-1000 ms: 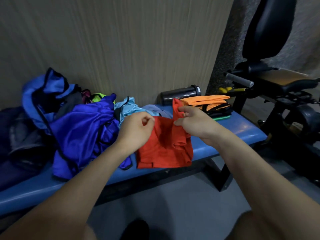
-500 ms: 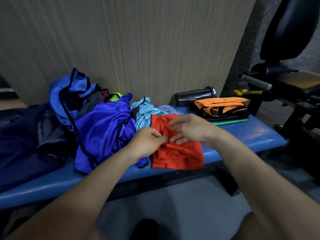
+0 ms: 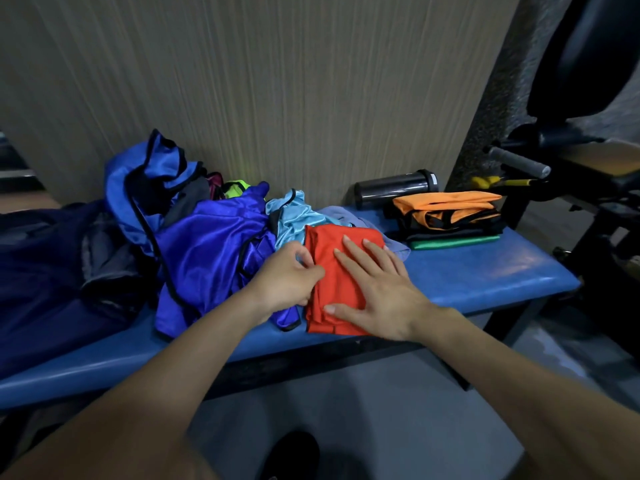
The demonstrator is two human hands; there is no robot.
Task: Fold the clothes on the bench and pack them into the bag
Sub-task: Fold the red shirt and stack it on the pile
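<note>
1. The red garment (image 3: 341, 271) lies folded on the counter (image 3: 485, 275), just right of the blue pile (image 3: 207, 251).
2. My right hand (image 3: 377, 289) presses it flat, fingers spread; my left hand (image 3: 287, 282) pinches its left edge.
3. It looks thin, light and slippery; I judge gripping both folded edges best.

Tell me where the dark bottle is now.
The dark bottle lies on its side at the back of the bench, against the wall, just behind the folded pile.

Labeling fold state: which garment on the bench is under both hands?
The red garment: right hand flat on it, left hand pinching its edge.
</note>
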